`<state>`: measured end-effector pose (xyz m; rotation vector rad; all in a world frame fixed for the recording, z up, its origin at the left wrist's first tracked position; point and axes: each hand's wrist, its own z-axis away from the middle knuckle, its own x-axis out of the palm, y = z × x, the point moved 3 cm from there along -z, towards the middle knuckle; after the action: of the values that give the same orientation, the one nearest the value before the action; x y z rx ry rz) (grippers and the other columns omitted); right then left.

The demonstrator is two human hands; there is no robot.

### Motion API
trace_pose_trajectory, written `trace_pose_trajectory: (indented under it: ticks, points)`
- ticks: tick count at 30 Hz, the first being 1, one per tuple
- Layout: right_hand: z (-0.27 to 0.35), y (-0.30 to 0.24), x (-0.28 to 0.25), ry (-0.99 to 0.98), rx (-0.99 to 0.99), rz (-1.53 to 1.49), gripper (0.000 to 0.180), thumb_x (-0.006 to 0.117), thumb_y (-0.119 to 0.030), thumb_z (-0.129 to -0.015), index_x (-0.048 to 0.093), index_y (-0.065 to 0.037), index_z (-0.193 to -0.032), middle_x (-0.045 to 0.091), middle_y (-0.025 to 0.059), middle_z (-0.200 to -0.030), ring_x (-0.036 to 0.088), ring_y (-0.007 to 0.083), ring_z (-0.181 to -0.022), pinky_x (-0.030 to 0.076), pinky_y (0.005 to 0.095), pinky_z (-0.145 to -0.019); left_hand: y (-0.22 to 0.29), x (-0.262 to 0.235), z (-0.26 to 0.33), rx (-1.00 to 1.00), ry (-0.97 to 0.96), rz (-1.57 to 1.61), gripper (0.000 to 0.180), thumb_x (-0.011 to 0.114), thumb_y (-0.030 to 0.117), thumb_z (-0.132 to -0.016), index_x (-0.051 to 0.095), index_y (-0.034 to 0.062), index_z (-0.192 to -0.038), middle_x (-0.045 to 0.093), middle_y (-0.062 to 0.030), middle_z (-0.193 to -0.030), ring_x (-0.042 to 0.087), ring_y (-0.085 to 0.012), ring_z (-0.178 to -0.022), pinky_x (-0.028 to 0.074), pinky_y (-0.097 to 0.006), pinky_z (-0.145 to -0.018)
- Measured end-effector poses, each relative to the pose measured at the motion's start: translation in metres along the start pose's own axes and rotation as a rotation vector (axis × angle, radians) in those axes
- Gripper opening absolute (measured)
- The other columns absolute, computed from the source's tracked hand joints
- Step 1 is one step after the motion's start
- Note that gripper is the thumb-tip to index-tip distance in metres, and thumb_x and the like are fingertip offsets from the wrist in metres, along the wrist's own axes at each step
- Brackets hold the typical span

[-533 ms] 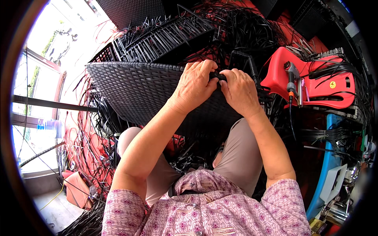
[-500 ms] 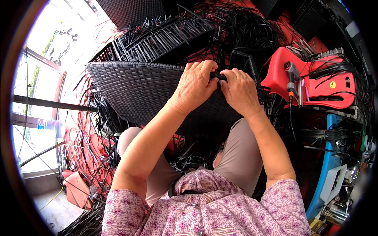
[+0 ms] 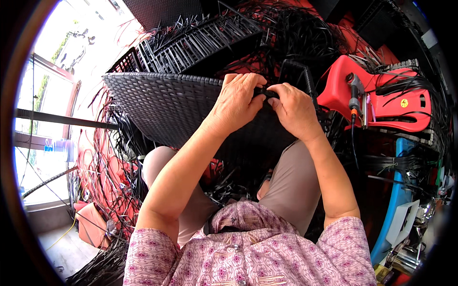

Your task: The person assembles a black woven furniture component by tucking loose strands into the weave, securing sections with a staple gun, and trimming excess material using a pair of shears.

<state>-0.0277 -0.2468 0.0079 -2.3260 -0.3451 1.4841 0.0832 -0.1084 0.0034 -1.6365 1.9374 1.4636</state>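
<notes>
A black woven wicker panel [image 3: 167, 105] rises in front of my knees, its bound top edge running left to right. Along that edge, my left hand [image 3: 238, 100] is closed, thumb and fingers pinching a short dark stretch of black strip [image 3: 268, 92] at the rim. Just to its right, my right hand [image 3: 293, 107] pinches the same stretch, with its thumb tucked below. The two hands are a small gap apart. Where the strip runs beneath the fingers is hidden.
Behind the panel stands a black crate [image 3: 191, 45] full of cut strips. At right, a red plastic chair [image 3: 377, 95] bears a corded hand tool [image 3: 354, 97]. Tangled black strips [image 3: 305, 35] cover the floor beyond. A blue board [image 3: 398, 190] leans lower right.
My right hand has shifted slightly to the right and its fingers have curled differently around the rim. The left hand stays nearly in place.
</notes>
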Motion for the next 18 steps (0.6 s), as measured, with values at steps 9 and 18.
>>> trace_pose_trajectory:
  ticks: [9, 18]
  points:
    - [0.0056, -0.0023, -0.0015, -0.036, 0.049, -0.041, 0.021, 0.070, -0.014, -0.092, 0.068, -0.004, -0.110, 0.071, 0.0133, -0.102, 0.070, 0.0343, -0.098, 0.056, 0.0451, -0.085, -0.0003, -0.0038, 0.0069, -0.020, -0.023, 0.094, 0.031, 0.064, 0.007, -0.090, 0.062, 0.0050, -0.121, 0.071, -0.0108, -0.112, 0.065, -0.0267, -0.115, 0.037, -0.040, -0.110]
    - [0.0074, -0.0079, -0.0042, -0.104, 0.099, -0.065, 0.023, 0.068, -0.019, -0.093, 0.069, -0.005, -0.111, 0.073, 0.0126, -0.105, 0.070, 0.0346, -0.099, 0.056, 0.0455, -0.085, 0.0045, -0.0057, 0.0090, -0.106, -0.090, 0.069, 0.031, 0.066, 0.009, -0.089, 0.062, 0.0050, -0.119, 0.073, -0.0105, -0.111, 0.067, -0.0263, -0.116, 0.038, -0.040, -0.111]
